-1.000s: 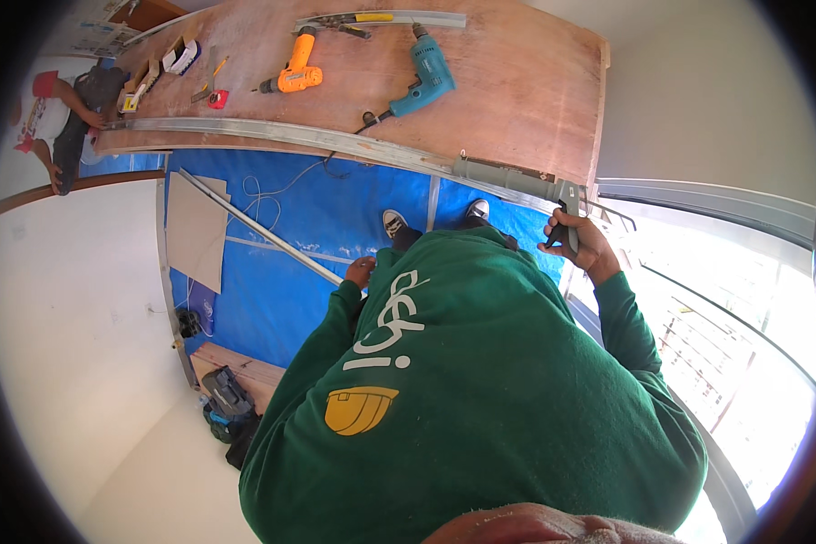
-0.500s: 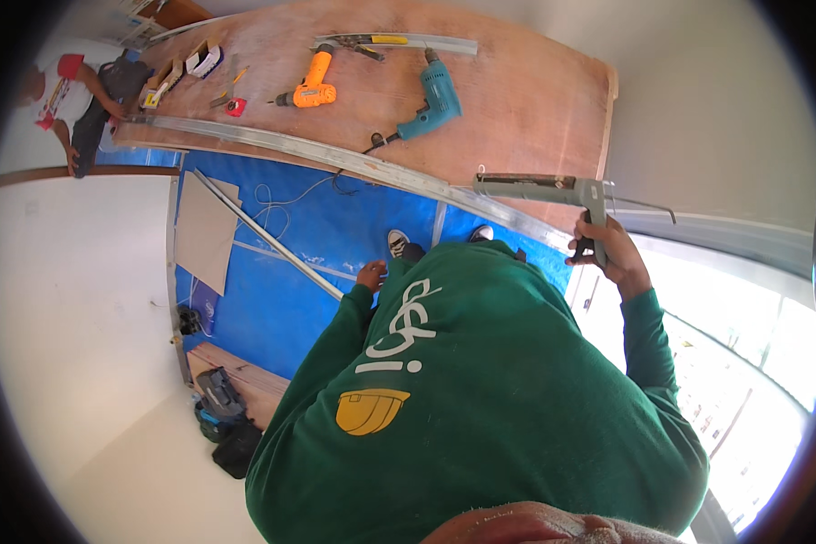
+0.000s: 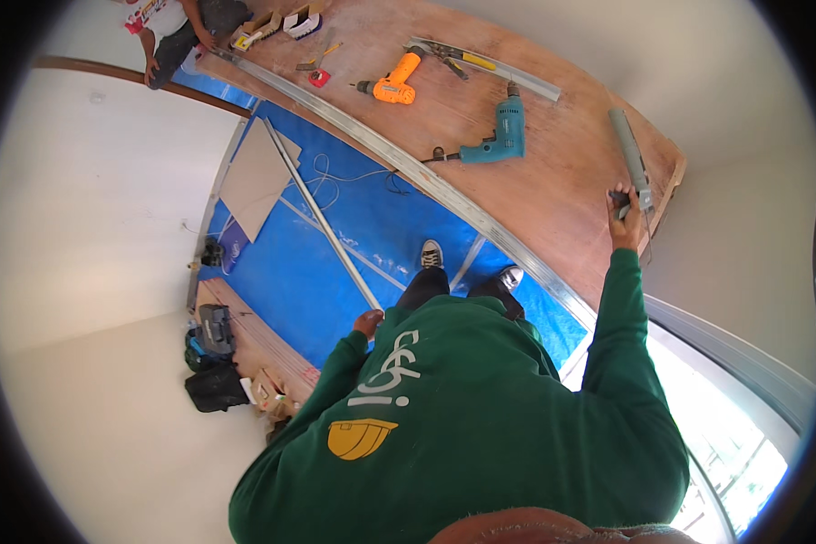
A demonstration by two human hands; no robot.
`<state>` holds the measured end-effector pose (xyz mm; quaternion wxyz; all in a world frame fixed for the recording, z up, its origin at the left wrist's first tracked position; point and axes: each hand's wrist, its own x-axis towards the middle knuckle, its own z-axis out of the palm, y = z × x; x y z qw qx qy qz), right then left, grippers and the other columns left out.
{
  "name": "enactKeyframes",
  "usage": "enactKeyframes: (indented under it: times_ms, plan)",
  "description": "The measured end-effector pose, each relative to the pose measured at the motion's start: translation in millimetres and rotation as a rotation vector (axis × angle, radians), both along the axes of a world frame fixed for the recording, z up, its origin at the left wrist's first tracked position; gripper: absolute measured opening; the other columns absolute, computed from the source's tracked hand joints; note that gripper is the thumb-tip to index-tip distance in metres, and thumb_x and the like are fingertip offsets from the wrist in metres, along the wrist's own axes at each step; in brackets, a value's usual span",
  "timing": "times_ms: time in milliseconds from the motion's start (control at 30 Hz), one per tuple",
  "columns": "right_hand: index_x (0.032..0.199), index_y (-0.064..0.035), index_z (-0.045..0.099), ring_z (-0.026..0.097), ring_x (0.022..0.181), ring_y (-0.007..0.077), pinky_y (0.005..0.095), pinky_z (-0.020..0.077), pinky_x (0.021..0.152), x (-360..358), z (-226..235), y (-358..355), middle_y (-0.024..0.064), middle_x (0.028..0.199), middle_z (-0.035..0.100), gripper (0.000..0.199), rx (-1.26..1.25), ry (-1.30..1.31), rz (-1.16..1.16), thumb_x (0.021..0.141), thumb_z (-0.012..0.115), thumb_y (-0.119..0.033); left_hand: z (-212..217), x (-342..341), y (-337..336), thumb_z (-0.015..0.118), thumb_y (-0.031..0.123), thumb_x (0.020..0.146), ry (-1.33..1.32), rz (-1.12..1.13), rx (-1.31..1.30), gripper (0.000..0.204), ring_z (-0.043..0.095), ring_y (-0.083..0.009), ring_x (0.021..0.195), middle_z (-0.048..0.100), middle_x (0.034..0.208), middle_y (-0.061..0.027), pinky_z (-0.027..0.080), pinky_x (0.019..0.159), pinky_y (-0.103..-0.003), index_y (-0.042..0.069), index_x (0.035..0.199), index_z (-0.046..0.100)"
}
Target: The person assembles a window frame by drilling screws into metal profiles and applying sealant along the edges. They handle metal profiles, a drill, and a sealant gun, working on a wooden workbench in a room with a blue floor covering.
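My right hand (image 3: 626,220) is closed round the handle of a grey caulking gun (image 3: 628,145). The gun lies on or just above the right end of the plywood worktop (image 3: 562,190), barrel pointing away from me. At my left side hangs my left hand (image 3: 368,324), partly hidden by my sleeve. It overlaps the near end of a long metal bar (image 3: 322,218) on the floor; whether they touch, I cannot tell. Left of the gun lie a teal corded drill (image 3: 508,131) and an orange drill (image 3: 395,85).
A metal channel (image 3: 399,160) runs along the worktop's near edge. Pliers (image 3: 451,63), a red tape measure (image 3: 318,79) and small boxes (image 3: 256,33) lie farther left. Another person (image 3: 168,32) sits far left. Blue sheeting (image 3: 335,272) covers the floor, with a board (image 3: 258,177) and cable on it.
My right hand has carried the caulking gun from beyond the worktop's near edge to over its right end, turning the barrel from leftward to away from me. The whole view has turned and shifted.
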<state>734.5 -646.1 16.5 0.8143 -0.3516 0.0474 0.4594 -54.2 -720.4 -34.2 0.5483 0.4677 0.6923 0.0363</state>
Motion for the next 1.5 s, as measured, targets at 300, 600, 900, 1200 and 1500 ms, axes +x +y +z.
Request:
enactKeyframes:
  times_ms: [300,600,900,1200,1500]
  plan:
    - [0.127,-0.0121,0.065,0.075,0.11,0.0284,0.0466,0.0617,0.096,-9,-33,0,0.0089,0.118,0.074,0.029,-0.321,-0.042,0.026,0.106,0.077,-0.028,-29,-34,-55,0.072,0.031,0.102,0.009,-0.14,0.062,0.038,0.075,-0.0299,0.112,0.079,0.12,-0.0142,0.059,0.098,-0.046,0.005,0.129,0.075]
    - [0.134,-0.0002,0.069,0.074,0.102,0.0252,0.0398,0.0612,0.076,-139,25,-63,0.012,0.118,0.072,0.046,-0.876,-0.92,0.064,0.108,0.066,-0.038,-104,-86,45,0.078,0.036,0.098,-0.001,-0.713,0.524,0.039,0.078,-0.0349,0.102,0.078,0.118,-0.0194,0.063,0.082,-0.047,0.009,0.127,0.073]
    - [0.124,0.002,0.069,0.073,0.096,0.0251,0.04,0.0584,0.084,-419,22,-32,0.0169,0.104,0.075,0.031,-0.682,-1.238,0.659,0.1,0.075,-0.016,-112,-142,160,0.078,0.038,0.1,-0.435,0.369,-0.232,0.058,0.075,-0.0277,0.101,0.074,0.127,-0.0096,0.062,0.081,-0.045,0.013,0.15,0.063]
    - [0.118,0.004,0.07,0.076,0.088,0.0268,0.041,0.0607,0.081,-494,74,71,0.0187,0.098,0.077,0.033,-0.529,-1.276,1.058,0.097,0.077,-0.021,-107,-208,151,0.067,0.037,0.105,-0.378,0.564,-0.253,0.032,0.075,-0.0254,0.099,0.075,0.117,-0.0062,0.06,0.076,-0.046,0.021,0.132,0.072]
    - [0.111,-0.0023,0.073,0.076,0.093,0.027,0.0419,0.0596,0.083,-497,22,150,0.0152,0.098,0.078,0.028,-0.506,-1.357,1.371,0.098,0.076,-0.027,-79,-200,71,0.067,0.039,0.106,-0.172,0.629,-0.419,0.028,0.07,-0.0196,0.08,0.07,0.096,-0.0002,0.059,0.071,-0.045,0.021,0.124,0.077]
